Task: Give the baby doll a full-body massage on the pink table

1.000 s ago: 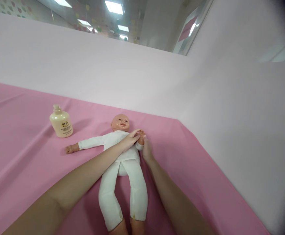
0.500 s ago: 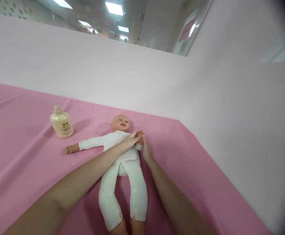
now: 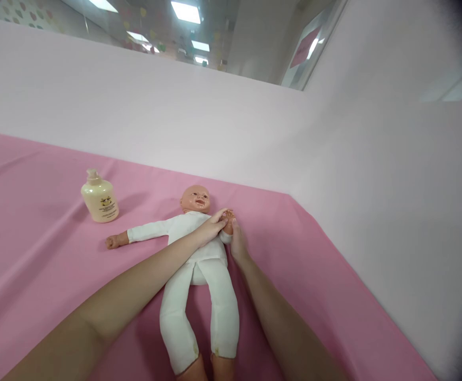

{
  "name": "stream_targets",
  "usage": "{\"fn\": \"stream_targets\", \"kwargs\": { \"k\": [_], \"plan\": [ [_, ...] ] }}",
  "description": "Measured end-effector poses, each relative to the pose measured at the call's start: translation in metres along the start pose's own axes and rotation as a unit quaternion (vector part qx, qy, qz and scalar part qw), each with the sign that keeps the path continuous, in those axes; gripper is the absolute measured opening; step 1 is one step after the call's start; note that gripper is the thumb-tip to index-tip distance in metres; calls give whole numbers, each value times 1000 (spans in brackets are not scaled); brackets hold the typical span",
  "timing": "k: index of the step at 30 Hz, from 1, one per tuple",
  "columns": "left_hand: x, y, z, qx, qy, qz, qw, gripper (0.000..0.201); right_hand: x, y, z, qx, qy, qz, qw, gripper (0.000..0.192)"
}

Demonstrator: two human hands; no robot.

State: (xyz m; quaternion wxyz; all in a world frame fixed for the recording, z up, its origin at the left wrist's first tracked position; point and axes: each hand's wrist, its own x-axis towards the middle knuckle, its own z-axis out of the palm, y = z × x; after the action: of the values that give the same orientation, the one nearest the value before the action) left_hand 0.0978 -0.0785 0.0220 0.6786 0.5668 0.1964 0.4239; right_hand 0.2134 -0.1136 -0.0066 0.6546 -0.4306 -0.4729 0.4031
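A baby doll (image 3: 197, 241) with a white cloth body lies on its back, its head toward the wall and its legs toward me. My left hand (image 3: 214, 226) reaches across the doll's chest and grips the doll's hand (image 3: 228, 224) on the right side. From the other side, my right hand (image 3: 238, 241) holds that same small hand, its thumb along the edge. The doll's palm faces up between my two thumbs; my fingers beneath it are hidden. Its other arm (image 3: 147, 232) stretches out to the left, lying on the pink cover.
A cream pump bottle (image 3: 101, 201) stands upright on the pink cover (image 3: 48, 211), left of the doll's head. White walls (image 3: 144, 111) rise behind and to the right. A window or mirror (image 3: 247, 47) above shows ceiling lights.
The fingers of my left hand have shifted slightly upward at the doll's hand, and more of its palm shows. The doll and the bottle stay in place.
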Motion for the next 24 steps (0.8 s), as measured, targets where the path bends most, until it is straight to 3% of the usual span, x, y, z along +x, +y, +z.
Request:
{"fn": "stream_targets", "kwargs": {
  "k": [11, 24],
  "plan": [
    [-4, 5, 3, -4, 8, -2, 1000, 29, 2, 4, 0, 12, -3, -6, 1000, 45],
    [-2, 2, 2, 11, -3, 1, 1000, 36, 3, 7, -1, 14, 4, -4, 1000, 48]
  ]
}}
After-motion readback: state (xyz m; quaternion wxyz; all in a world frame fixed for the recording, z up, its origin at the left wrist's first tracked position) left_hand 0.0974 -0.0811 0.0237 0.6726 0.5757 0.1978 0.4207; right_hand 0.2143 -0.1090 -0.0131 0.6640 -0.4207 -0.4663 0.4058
